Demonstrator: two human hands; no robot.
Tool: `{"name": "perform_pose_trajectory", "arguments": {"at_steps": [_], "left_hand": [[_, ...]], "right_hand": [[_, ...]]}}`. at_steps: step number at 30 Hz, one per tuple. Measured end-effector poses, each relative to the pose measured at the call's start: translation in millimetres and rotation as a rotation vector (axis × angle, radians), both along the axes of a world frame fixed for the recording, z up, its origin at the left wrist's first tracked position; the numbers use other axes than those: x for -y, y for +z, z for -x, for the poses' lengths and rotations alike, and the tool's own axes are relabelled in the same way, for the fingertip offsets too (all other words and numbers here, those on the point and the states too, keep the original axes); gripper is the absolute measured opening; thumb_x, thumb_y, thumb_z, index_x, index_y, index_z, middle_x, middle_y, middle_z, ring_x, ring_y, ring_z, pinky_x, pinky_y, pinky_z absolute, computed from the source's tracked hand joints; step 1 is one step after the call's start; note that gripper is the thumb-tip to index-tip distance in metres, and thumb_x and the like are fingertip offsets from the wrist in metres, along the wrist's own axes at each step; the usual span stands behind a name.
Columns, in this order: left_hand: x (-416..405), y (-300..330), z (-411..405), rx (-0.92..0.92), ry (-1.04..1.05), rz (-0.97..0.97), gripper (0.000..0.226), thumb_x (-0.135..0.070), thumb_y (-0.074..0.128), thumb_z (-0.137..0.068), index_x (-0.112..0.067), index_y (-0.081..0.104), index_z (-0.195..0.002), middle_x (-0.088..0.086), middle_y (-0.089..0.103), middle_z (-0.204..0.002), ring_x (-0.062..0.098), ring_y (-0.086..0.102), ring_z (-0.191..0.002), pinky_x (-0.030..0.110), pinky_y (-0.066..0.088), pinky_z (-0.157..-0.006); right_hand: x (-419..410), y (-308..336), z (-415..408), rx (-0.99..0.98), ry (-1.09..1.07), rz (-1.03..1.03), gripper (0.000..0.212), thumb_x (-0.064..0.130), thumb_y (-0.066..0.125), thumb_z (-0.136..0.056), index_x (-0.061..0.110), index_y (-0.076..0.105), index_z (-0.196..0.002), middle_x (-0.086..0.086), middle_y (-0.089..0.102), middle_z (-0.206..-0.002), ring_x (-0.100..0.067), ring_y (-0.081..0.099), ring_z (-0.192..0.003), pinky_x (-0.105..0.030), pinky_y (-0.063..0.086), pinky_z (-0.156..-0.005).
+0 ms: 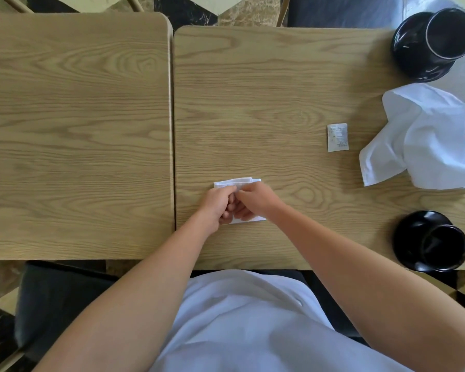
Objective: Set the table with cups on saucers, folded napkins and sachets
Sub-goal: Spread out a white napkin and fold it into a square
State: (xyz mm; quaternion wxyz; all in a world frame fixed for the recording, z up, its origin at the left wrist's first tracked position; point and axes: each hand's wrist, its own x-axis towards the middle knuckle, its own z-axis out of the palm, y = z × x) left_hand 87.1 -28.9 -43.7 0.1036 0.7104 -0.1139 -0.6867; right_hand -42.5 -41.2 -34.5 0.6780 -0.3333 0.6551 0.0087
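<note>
head view: two wooden tables side by side, work on the right table (279, 76)
napkin (238, 182): near the table's 7 o'clock edge, flat, mostly under both hands; white strip shows at its far side and a corner at its near side
left hand (218, 205): fingers curled, pinching the napkin's far fold from the 9 o'clock side
right hand (255, 201): fingers curled onto the same napkin from 3 o'clock, knuckles touching the left hand
napkin axis: visible far edge runs 9 to 3 o'clock; whether that is its long axis I cannot tell, the hands hide too much
sachet (338, 137): alone at 3 o'clock of the hands, well apart, long axis roughly 12 to 6, tilted slightly
loose cloth (424, 140): crumpled, unfolded, at the table's 3 o'clock edge
far cup (450, 33): on its saucer (411, 55) at 1 o'clock, seems tipped, mouth toward 2 o'clock
near cup (443, 245): upright on its saucer (408, 232) at 5 o'clock
risk: layers may slip as the pinch lets go, leaving a skewed fold
risk: crowded knuckles could drag the napkin toward the seam between tables
</note>
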Motion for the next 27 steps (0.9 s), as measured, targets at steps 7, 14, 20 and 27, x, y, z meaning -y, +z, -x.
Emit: {"name": "perform_pose_trajectory", "arguments": {"at_steps": [7,14,20,27], "left_hand": [[3.2,-1.8,5.8,0.052,0.026,0.022,0.066,-0.065,0.053,-0.085,-0.018,0.053,-0.039,0.009,0.055,-0.045,0.02,0.049,-0.033,0.02,0.031,-0.036],[9.4,-7.0,17.7,0.217,-0.021,0.003,0.083,-0.078,0.044,-0.084,-0.012,0.055,-0.035,0.014,0.061,-0.045,0.022,0.053,-0.03,0.019,0.036,-0.032],[9.1,-11.5,21.9,0.305,-0.072,-0.024,0.087,-0.084,0.038,-0.081,-0.014,0.059,-0.032,0.01,0.06,-0.041,0.021,0.052,-0.028,0.016,0.034,-0.031],[6.3,-14.8,19.5,0.268,-0.035,-0.014,0.085,-0.086,0.04,-0.078,-0.016,0.06,-0.034,0.01,0.059,-0.041,0.022,0.052,-0.029,0.017,0.034,-0.032]], "right_hand": [[6.1,-7.4,11.1,0.093,-0.224,-0.158,0.057,0.046,0.047,-0.101,-0.003,0.076,-0.09,-0.015,0.078,-0.076,-0.027,0.078,-0.069,-0.031,0.06,-0.052],[8.1,-16.7,4.7,-0.045,-0.266,-0.103,0.067,0.065,0.055,-0.09,0.003,0.076,-0.076,-0.011,0.075,-0.064,-0.025,0.076,-0.058,-0.036,0.06,-0.048],[2.4,-21.4,-4.3,-0.177,-0.277,-0.021,0.068,0.069,0.053,-0.085,0.009,0.072,-0.058,-0.005,0.069,-0.05,-0.02,0.07,-0.044,-0.027,0.052,-0.036],[1.8,-22.4,-5.5,-0.231,-0.289,0.006,0.068,0.068,0.057,-0.085,0.012,0.064,-0.047,-0.003,0.066,-0.045,-0.018,0.065,-0.037,-0.023,0.045,-0.031]]}}
